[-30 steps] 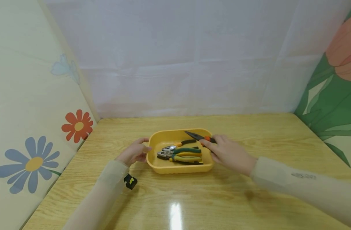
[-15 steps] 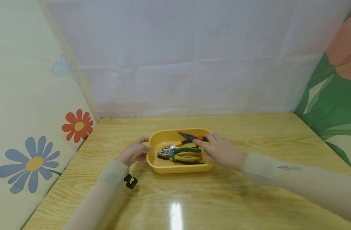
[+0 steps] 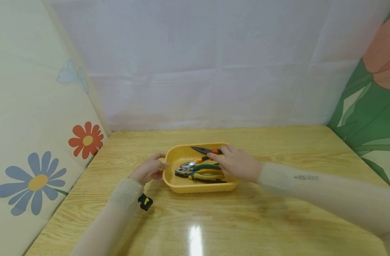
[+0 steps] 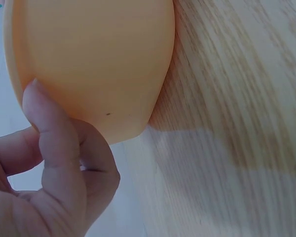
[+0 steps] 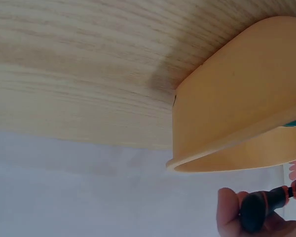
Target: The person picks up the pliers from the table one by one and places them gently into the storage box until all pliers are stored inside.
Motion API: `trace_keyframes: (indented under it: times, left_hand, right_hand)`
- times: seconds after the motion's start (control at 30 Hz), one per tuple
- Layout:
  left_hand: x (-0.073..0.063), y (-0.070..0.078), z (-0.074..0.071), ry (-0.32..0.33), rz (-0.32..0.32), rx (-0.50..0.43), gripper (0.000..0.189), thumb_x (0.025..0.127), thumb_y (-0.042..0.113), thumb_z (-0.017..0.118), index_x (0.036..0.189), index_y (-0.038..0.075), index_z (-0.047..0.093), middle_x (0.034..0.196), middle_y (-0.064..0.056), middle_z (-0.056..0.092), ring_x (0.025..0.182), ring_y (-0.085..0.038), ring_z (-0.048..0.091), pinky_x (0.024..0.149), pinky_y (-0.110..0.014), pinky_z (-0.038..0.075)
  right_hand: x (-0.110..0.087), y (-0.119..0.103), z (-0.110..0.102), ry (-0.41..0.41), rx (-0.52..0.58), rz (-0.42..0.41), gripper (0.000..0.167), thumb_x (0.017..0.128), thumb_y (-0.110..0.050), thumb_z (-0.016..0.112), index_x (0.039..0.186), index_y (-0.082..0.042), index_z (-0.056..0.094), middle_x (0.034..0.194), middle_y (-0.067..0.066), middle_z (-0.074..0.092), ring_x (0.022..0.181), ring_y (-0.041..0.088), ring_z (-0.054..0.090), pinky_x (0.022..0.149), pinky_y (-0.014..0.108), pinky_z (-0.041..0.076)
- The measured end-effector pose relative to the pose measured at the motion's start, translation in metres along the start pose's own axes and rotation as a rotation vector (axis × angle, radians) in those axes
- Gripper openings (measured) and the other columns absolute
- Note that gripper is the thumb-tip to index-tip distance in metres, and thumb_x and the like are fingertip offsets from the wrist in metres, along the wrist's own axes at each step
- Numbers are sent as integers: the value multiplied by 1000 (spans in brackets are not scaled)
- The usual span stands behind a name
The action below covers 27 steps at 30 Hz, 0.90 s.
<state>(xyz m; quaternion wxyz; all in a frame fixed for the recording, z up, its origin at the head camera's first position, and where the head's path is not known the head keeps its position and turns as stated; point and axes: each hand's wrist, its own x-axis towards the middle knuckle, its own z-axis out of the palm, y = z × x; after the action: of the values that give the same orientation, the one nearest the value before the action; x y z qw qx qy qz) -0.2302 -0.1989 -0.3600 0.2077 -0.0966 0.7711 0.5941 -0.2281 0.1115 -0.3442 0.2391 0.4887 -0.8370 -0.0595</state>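
A yellow plastic bin (image 3: 198,189) stands on the table in the head view. My left hand (image 3: 148,168) grips its left end, and in the left wrist view the thumb (image 4: 52,118) lies against the bin's wall. My right hand (image 3: 241,164) holds needle-nose pliers (image 3: 199,150) by their black and orange handles, over the bin's back right part, dark nose pointing left. Their handle end (image 5: 256,210) shows between the fingers in the right wrist view. Inside lie pliers with green handles (image 3: 209,166), yellow-handled pliers (image 3: 207,176) and pliers with an orange and black handle (image 3: 199,160).
The wooden table (image 3: 246,227) spreads around the bin. A pale cloth (image 3: 198,71) hangs behind it, and flower-printed panels flank both sides. A small black device (image 3: 145,202) sits at my left wrist.
My right hand has moved left with the needle-nose pliers, carrying them farther over the bin and lower along its back side. My left hand and the bin have stayed in place.
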Motion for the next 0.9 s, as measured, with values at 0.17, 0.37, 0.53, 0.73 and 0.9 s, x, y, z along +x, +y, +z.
trace_keyframes:
  times: [0.17, 0.37, 0.53, 0.73, 0.9]
  left_hand:
    - [0, 0, 1, 7, -3, 2, 51, 100, 3, 47, 148, 5, 29, 101, -18, 54, 61, -16, 53, 50, -23, 48]
    - [0, 0, 1, 4, -3, 1, 51, 100, 3, 47, 148, 6, 29, 99, -18, 54, 61, -16, 53, 50, -23, 48]
    - [0, 0, 0, 5, -8, 1, 50, 100, 3, 47, 148, 6, 30, 97, -17, 55, 60, -16, 53, 49, -22, 47]
    - [-1, 0, 1, 5, -2, 4, 50, 100, 3, 47, 147, 5, 29, 101, -18, 54, 61, -16, 53, 50, -22, 47]
    - [0, -1, 1, 8, 6, 1, 51, 100, 3, 47, 147, 5, 29, 99, -17, 54, 61, -16, 53, 50, -22, 47]
  right_hand:
    - [5, 1, 5, -55, -47, -16, 50, 88, -21, 70, 135, -11, 56, 99, 16, 58, 78, 26, 57, 48, 28, 49]
    - [12, 4, 8, -94, -24, -33, 52, 88, -22, 70, 136, -12, 53, 101, 15, 58, 84, 26, 58, 55, 31, 53]
    - [20, 4, 8, -188, 52, -29, 51, 93, -23, 65, 141, -15, 48, 110, 16, 56, 92, 28, 56, 56, 32, 53]
    - [29, 6, 10, -224, 23, -83, 50, 95, -24, 63, 142, -15, 47, 113, 17, 54, 91, 27, 54, 53, 28, 51]
    - [36, 8, 16, -232, -10, -103, 49, 96, -23, 62, 142, -16, 47, 114, 18, 55, 91, 27, 56, 50, 26, 50]
